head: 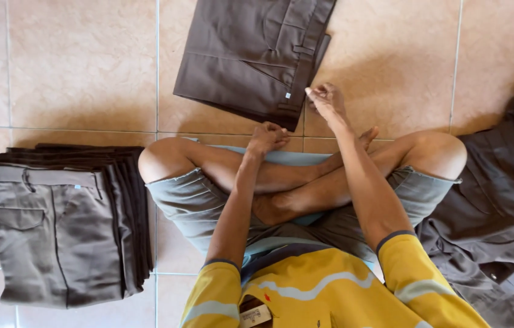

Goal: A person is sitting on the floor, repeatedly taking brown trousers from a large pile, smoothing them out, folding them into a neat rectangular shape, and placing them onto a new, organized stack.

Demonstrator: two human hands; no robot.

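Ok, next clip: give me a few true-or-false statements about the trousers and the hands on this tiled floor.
1. A folded pair of brown trousers lies ahead of the crossed legs. True.
2. The stack of folded trousers sits on the person's right. False: it sits on their left.
3. The right hand is at the folded pair's waistband edge. True.
4. The left hand is spread flat on the stack. False: it is curled near the knees.
5. The loose heap of brown garments is neatly folded. False: it is crumpled.

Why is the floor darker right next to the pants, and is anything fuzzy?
In the head view, light falls from above, so soft shadows lie on the tiled floor under the folded trousers and beside the stack of trousers; the right hand looks slightly blurred, the left hand sharper; no strong glare.
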